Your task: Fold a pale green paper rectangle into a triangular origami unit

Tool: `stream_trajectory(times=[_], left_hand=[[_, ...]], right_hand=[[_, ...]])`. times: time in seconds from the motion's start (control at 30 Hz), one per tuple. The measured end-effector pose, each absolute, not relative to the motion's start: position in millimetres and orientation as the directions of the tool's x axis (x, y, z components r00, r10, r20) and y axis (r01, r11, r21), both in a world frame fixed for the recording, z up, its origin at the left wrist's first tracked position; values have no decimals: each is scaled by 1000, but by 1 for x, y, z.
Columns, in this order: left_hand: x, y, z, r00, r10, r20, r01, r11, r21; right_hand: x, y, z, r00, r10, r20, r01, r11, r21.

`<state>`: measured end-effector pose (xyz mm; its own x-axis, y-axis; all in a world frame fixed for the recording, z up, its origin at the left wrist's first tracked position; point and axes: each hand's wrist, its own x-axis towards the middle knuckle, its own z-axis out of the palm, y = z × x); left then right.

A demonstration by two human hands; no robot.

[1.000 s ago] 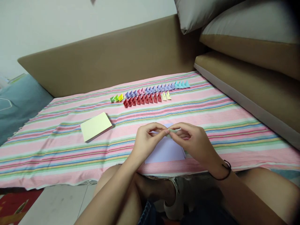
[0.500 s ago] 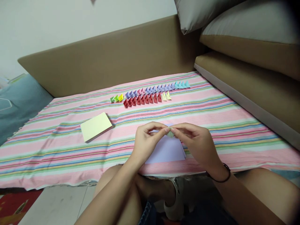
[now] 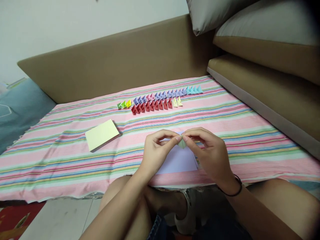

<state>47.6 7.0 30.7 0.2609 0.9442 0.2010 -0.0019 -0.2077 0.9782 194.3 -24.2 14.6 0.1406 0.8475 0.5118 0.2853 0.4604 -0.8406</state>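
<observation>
1. Single view, worn on head: looks from above the lap, facing forward and down.
2. Close range: bare left hand (image 3: 158,150) and bare right hand (image 3: 212,151), black band at its wrist, near frame centre; forearms run in from bottom edge.
3. Pink multi-striped fabric cover (image 3: 240,126) spans mid-frame; flat tan panel (image 3: 120,63) farther off, plain white wall (image 3: 62,26) beyond.
4. Panel's top edge slants up rightward; upper-right corner dark.

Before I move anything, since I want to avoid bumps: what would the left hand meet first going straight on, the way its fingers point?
Beyond the pale green paper in its pinch, most likely the right hand, close opposite; the exact gap in depth is unclear.
</observation>
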Motion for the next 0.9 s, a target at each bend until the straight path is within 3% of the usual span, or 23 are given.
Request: stream_trajectory(times=[0.23, 0.47, 0.67, 0.9], left_hand=[[43, 11, 27, 148, 974, 172, -159, -148, 976], [41, 14, 30, 171, 967, 188, -194, -154, 969], [41, 11, 35, 269, 888, 373, -119, -354, 928], [33, 12, 39, 413, 752, 514, 212, -628, 749]], right_hand=[[192, -23, 13, 267, 896, 354, 22, 362, -932], [195, -22, 15, 291, 915, 280, 1, 293, -956], [195, -20, 11, 339, 910, 241, -113, 293, -949], [196, -21, 13, 300, 919, 255, -130, 305, -943]])
